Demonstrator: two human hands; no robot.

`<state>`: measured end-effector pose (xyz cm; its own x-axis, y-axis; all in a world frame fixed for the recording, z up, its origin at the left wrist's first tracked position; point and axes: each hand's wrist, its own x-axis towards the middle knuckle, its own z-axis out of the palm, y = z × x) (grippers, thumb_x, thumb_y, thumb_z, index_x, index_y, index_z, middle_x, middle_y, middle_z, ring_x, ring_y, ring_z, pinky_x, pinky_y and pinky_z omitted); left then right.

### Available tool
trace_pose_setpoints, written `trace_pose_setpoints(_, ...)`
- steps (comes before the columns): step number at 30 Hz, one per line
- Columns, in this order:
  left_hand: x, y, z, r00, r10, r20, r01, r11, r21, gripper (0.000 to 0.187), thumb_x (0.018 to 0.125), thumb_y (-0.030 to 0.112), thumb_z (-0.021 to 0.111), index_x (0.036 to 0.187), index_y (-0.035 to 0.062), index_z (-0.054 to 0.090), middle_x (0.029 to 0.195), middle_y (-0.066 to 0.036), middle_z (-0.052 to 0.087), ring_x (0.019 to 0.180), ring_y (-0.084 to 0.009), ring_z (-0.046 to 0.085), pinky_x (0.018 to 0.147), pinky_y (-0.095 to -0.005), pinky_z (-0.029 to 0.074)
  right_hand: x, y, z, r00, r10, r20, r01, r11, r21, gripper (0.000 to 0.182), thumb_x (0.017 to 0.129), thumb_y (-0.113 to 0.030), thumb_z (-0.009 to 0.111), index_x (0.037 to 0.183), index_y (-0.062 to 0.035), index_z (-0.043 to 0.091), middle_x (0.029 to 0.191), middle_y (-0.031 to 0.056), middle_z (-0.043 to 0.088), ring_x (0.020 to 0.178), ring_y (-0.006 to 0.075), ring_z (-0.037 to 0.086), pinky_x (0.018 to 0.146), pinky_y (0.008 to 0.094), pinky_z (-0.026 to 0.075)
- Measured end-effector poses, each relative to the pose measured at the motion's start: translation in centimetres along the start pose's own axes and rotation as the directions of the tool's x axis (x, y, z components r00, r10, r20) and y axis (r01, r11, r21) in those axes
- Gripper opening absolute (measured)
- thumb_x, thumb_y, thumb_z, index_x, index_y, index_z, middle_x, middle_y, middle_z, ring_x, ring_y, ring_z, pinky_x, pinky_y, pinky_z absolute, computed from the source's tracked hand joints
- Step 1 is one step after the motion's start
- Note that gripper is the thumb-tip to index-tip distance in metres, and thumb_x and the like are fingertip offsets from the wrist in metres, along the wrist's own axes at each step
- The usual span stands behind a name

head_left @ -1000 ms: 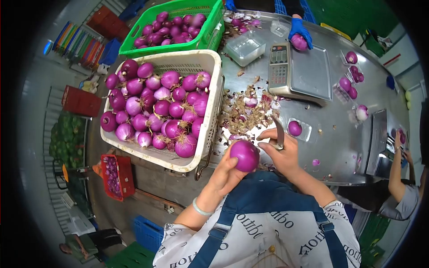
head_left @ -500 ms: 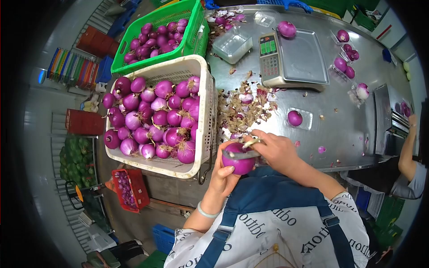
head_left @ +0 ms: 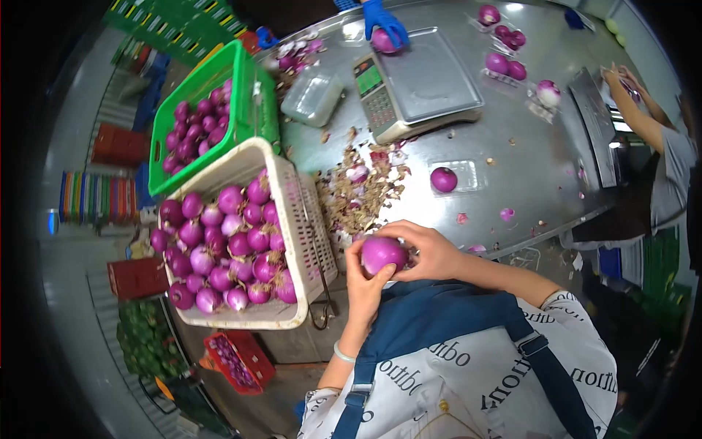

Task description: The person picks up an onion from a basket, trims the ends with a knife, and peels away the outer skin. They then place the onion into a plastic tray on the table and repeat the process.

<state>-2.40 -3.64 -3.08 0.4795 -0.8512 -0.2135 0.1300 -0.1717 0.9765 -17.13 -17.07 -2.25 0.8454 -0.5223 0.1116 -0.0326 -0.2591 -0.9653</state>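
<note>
A peeled purple onion (head_left: 383,254) is held between both hands above the near edge of the metal table. My left hand (head_left: 360,282) wraps its left and lower side, thumb on the front. My right hand (head_left: 424,252) grips it from the top and right, fingers bent; a small dark thing shows by its palm, too hidden to make out. Left of the hands stands a white crate (head_left: 292,219) full of purple onions with roots. Dry skins (head_left: 362,190) lie heaped beyond the hands. A single onion (head_left: 444,179) sits in a clear tray (head_left: 469,176).
A scale (head_left: 431,80) stands farther back, where another person's blue-gloved hand (head_left: 385,23) touches an onion. A green crate (head_left: 248,110) of onions is behind the white one. Packed onions (head_left: 506,66) lie at the back right. A co-worker (head_left: 669,154) stands at the right.
The view has turned and shifted. My right hand has come round the onion, and the blade over it no longer shows. A blue-gloved hand has reached the onion at the scale.
</note>
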Motion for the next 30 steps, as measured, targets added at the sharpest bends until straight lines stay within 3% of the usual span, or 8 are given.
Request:
trace_pose_setpoints(2,1.5,0.1,1.3,0.968,-0.186,0.168,0.215,0.959,-0.182,0.055,0.093,0.015,0.069,0.140,0.0013,0.044,0.122,-0.013,0.056,0.098,-0.0195,0.065,0.087,-0.0317,0.054,-1.5,1.8,-2.3,0.975,0.222,-0.012,-0.211,0.940,0.268,0.072,0.073,-0.020,0.087,0.136,-0.0063,0.053,0.128,0.0106,0.061,0.118,0.0171,0.058,0.088,0.0325,0.055)
trace_pose_setpoints(5,5.3,-4.1,2.9,0.954,-0.167,0.249,0.175,0.985,-0.009,0.043,0.097,0.015,0.065,0.135,0.0004,0.051,0.122,-0.011,0.059,0.094,-0.0168,0.065,0.080,-0.0292,0.054,-4.6,6.2,-6.7,0.695,0.693,-0.191,-0.498,0.656,0.567,0.076,0.070,-0.021,0.088,0.137,-0.0119,0.052,0.117,0.0082,0.063,0.059,0.0044,0.054,0.046,0.0199,0.042)
trace_pose_setpoints(11,14.5,-14.4,9.4,0.979,-0.060,0.195,-0.039,0.883,0.468,0.058,0.084,0.015,0.071,0.135,-0.0046,0.052,0.119,-0.020,0.062,0.102,-0.0300,0.065,0.088,-0.0388,0.053,-5.6,17.9,-12.4,0.684,0.371,-0.628,-0.555,0.824,-0.117,0.069,0.068,-0.020,0.087,0.128,-0.0057,0.055,0.117,0.0171,0.066,0.110,0.0308,0.065,0.095,0.0393,0.051)
trace_pose_setpoints(16,19.6,-17.1,13.1,0.973,-0.154,0.172,-0.023,0.678,0.735,0.043,0.079,0.019,0.075,0.111,-0.0042,0.057,0.109,-0.026,0.064,0.104,-0.0404,0.063,0.091,-0.0446,0.050,-6.0,20.9,-12.9,0.698,0.243,-0.674,-0.528,0.810,-0.255,0.053,0.072,-0.015,0.082,0.118,-0.0021,0.061,0.118,0.0184,0.065,0.108,0.0371,0.064,0.093,0.0413,0.052)
trace_pose_setpoints(18,20.5,-18.2,13.1,0.974,-0.167,0.155,0.007,0.702,0.712,0.038,0.077,0.014,0.077,0.100,-0.0009,0.051,0.101,-0.024,0.064,0.105,-0.0393,0.062,0.089,-0.0461,0.049,-6.8,22.0,-12.8,0.587,0.080,-0.805,-0.499,0.819,-0.282,0.048,0.075,-0.014,0.080,0.117,-0.0016,0.062,0.111,0.0195,0.067,0.103,0.0379,0.066,0.089,0.0424,0.053)
trace_pose_setpoints(21,20.6,-18.0,13.5,0.915,-0.348,0.205,0.226,0.862,0.454,0.026,0.084,0.000,0.065,0.094,0.0020,0.041,0.093,-0.022,0.061,0.073,-0.0313,0.070,0.063,-0.0410,0.059,-8.2,22.2,-13.6,0.420,0.491,-0.764,-0.792,0.609,-0.044,0.035,0.077,-0.007,0.074,0.110,-0.0008,0.063,0.099,0.0186,0.071,0.093,0.0400,0.069,0.080,0.0427,0.053)
trace_pose_setpoints(24,20.2,-19.1,14.1,0.880,-0.397,0.262,0.404,0.914,0.030,0.020,0.091,-0.008,0.052,0.094,0.0039,0.037,0.104,-0.020,0.057,0.079,-0.0300,0.072,0.062,-0.0394,0.065,-8.8,23.1,-13.0,0.558,0.378,-0.739,-0.669,0.731,-0.131,0.029,0.080,-0.006,0.069,0.108,0.0011,0.064,0.086,0.0188,0.069,0.082,0.0346,0.069,0.075,0.0408,0.052)
trace_pose_setpoints(30,22.4,-7.6,13.9,0.923,-0.305,0.232,0.333,0.938,-0.091,0.021,0.090,-0.010,0.050,0.099,0.0048,0.038,0.099,-0.013,0.052,0.077,-0.0288,0.070,0.064,-0.0364,0.065,-3.8,17.7,-16.3,0.531,0.281,-0.800,-0.462,0.887,0.005,0.022,0.085,-0.004,0.068,0.106,-0.0002,0.065,0.081,0.0011,0.063,0.075,0.0091,0.056,0.069,0.0278,0.047)
